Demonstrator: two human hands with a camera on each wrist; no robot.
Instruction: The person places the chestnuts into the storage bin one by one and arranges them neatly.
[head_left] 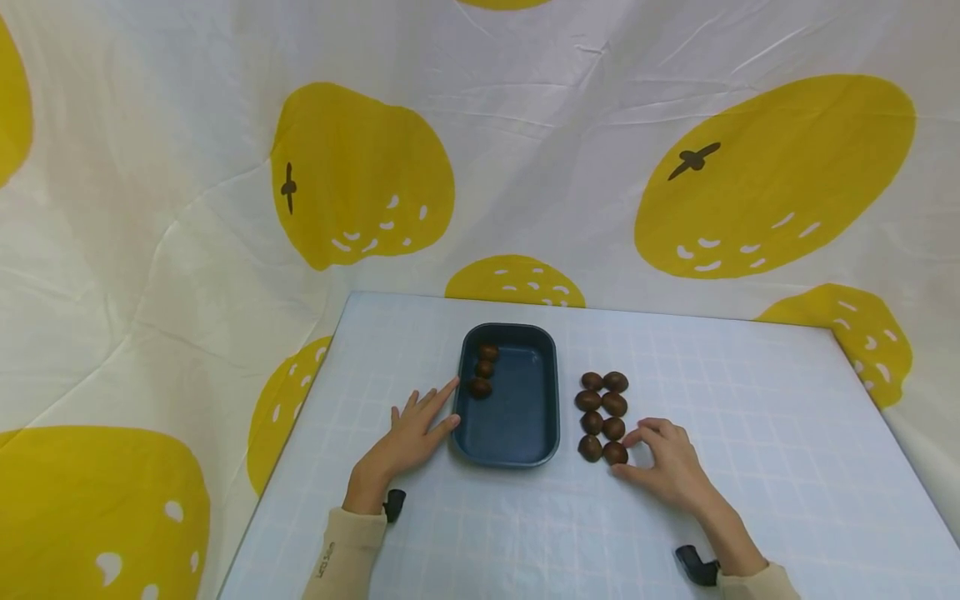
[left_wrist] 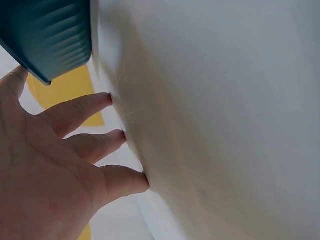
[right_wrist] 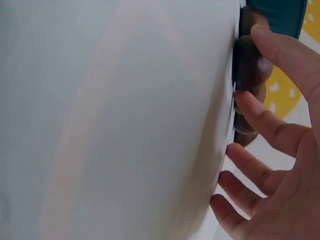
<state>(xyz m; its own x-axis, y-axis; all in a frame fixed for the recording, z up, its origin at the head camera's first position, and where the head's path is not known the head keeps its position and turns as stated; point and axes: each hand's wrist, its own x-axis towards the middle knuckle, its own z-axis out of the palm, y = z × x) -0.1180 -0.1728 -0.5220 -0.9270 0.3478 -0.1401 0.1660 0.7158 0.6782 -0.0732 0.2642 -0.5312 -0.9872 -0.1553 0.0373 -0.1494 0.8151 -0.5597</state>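
Note:
Several glossy brown chestnuts (head_left: 590, 400) lie in two columns on the table, right of a dark blue tray (head_left: 517, 457). At the front of the right column, my right hand (head_left: 667, 467) pinches a chestnut (head_left: 616, 453) between thumb and index finger. That same chestnut (right_wrist: 252, 65) shows between the two fingertips in the right wrist view, its other fingers resting on the cloth. Inside the tray, along its left side, sit three chestnuts (head_left: 484, 368) in a column. My left hand (head_left: 411, 435) lies with fingers spread at the tray's left wall, thumb and index tips right at the rim.
A pale checked cloth (head_left: 750, 375) covers the table. Behind and to the left hangs a white curtain (head_left: 525, 183) printed with large yellow fruit. Each wrist carries a small black camera mount (head_left: 697, 567).

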